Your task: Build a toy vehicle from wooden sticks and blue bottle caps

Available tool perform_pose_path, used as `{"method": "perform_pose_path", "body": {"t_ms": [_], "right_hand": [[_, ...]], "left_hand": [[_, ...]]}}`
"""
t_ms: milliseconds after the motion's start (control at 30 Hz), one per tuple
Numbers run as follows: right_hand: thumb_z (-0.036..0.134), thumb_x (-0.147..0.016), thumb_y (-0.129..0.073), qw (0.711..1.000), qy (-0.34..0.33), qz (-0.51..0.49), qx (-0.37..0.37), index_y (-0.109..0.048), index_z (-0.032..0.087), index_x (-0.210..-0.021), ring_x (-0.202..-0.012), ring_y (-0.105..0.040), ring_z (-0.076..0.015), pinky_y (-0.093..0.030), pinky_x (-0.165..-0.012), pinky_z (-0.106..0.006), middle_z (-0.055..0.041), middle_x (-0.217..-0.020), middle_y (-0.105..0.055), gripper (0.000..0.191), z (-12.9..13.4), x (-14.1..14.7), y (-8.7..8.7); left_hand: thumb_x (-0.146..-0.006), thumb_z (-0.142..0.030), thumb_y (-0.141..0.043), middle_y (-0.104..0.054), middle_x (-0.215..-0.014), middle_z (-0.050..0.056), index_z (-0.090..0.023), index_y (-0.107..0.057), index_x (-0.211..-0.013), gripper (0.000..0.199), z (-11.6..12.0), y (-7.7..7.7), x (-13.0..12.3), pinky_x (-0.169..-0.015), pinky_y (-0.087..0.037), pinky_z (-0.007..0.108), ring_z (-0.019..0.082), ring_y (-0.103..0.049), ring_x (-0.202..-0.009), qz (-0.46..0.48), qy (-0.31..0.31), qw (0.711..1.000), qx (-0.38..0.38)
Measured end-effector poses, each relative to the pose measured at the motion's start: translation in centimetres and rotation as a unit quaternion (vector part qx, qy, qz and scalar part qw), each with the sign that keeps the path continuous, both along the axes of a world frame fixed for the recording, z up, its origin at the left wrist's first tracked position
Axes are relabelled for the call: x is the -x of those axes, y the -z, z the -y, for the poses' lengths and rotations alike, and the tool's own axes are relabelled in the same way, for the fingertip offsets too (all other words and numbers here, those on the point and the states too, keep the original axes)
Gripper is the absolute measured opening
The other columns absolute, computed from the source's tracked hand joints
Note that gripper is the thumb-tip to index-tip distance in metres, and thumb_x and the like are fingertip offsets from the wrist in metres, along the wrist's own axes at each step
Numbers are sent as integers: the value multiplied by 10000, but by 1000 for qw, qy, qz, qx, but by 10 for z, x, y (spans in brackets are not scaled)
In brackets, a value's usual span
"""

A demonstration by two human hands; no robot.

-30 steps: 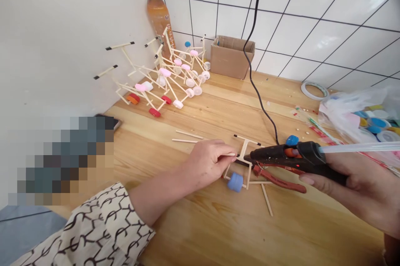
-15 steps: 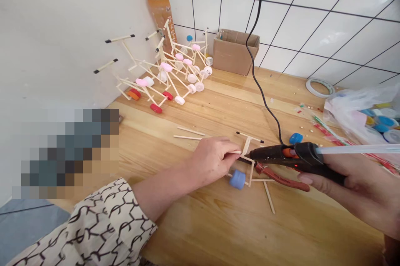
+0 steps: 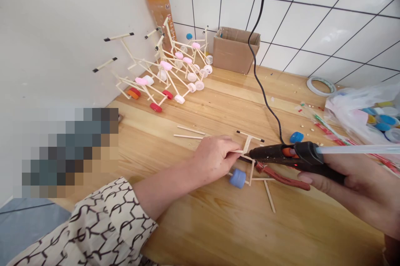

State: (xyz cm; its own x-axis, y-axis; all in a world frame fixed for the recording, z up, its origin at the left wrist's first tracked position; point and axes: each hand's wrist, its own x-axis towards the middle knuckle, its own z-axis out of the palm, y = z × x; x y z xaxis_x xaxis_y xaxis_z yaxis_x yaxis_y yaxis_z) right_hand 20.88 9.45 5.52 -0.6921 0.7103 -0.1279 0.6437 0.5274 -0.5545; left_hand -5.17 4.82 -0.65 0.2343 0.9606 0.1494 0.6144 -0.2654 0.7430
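My left hand (image 3: 215, 155) pinches a thin wooden stick (image 3: 236, 151) at the stick frame (image 3: 252, 170), which has a black-tipped crossbar (image 3: 250, 136) at its top. Blue bottle caps (image 3: 238, 178) sit at the frame's lower left. My right hand (image 3: 350, 191) is wrapped round a black glue gun (image 3: 300, 157) with a clear glue stick in its back. The gun's nozzle is at the joint by my left fingertips; whether it touches is hard to tell. Red-handled pliers (image 3: 284, 178) lie partly under the gun and frame.
Several finished stick models (image 3: 162, 70) with cap wheels stand at the back left, near a bottle (image 3: 158, 3). Behind are a cardboard box (image 3: 234, 51) and a tape roll (image 3: 321, 86). A bag of caps (image 3: 368, 111) lies right. The black cord (image 3: 262, 86) hangs down to the gun. Loose sticks (image 3: 189, 136) lie left.
The view has shifted very slightly. Both hands, the glue gun and the stick frame hold nearly the same places.
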Motion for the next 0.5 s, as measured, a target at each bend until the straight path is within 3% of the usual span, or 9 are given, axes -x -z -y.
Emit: {"method": "perform_pose_path", "body": {"t_ms": [167, 333, 500], "right_hand": [[447, -809, -551, 999, -7, 23, -37, -540, 378, -1199, -940, -661, -234, -572, -776, -301, 43, -1132, -676, 396, 1, -2, -1], [427, -816, -551, 999, -10, 5, -44, -556, 399, -1148, -787, -688, -199, -583, -647, -251, 67, -1008, -715, 333, -1, 1, -3], [471, -805, -543, 999, 7, -9, -41, -589, 363, -1145, -821, -686, -226, -586, -640, -272, 34, -977, -727, 359, 2, 9, -4]], "left_hand": [[-811, -150, -535, -613, -664, 2, -163, -688, -718, 179, 0, 0, 0, -590, -387, 190, 106, -562, -636, -5, 1, 1000, 7], [-812, -156, -533, -597, -643, -3, -166, -677, -692, 188, 0, 0, -1, -562, -367, 188, 99, -547, -612, -9, -2, 1000, 4], [-815, -158, -531, -609, -663, -1, -163, -684, -716, 183, -1, 0, -1, -577, -378, 190, 102, -558, -629, -9, 1, 1000, 9]]}}
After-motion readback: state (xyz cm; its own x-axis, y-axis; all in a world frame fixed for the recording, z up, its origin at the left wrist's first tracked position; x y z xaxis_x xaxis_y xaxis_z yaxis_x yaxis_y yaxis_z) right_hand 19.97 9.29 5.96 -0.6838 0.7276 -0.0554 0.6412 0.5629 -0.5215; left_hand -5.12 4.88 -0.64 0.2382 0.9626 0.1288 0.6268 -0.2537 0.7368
